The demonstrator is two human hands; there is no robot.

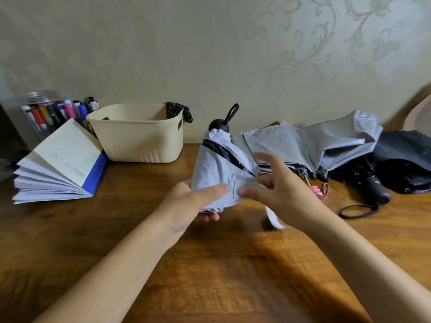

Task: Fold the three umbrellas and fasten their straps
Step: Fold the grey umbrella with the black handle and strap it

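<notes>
Umbrella (219, 164), crumpled grey cloth cone, left fingers (215, 190) gripping, right fingers (250, 191) pinching fabric

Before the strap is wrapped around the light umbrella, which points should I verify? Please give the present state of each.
1. Left hand grips the light umbrella firmly near its lower end: ok.
2. Canopy cloth is gathered tight around the shaft: not ok, it flares loose on the right side.
3. Strap is free to take: ok, it hangs below the right hand.
4. Right hand has a hold on the cloth: cannot tell, its fingers are blurred.
5. Grey umbrella and black umbrella are folded: not ok, both lie loose on the table.
</notes>
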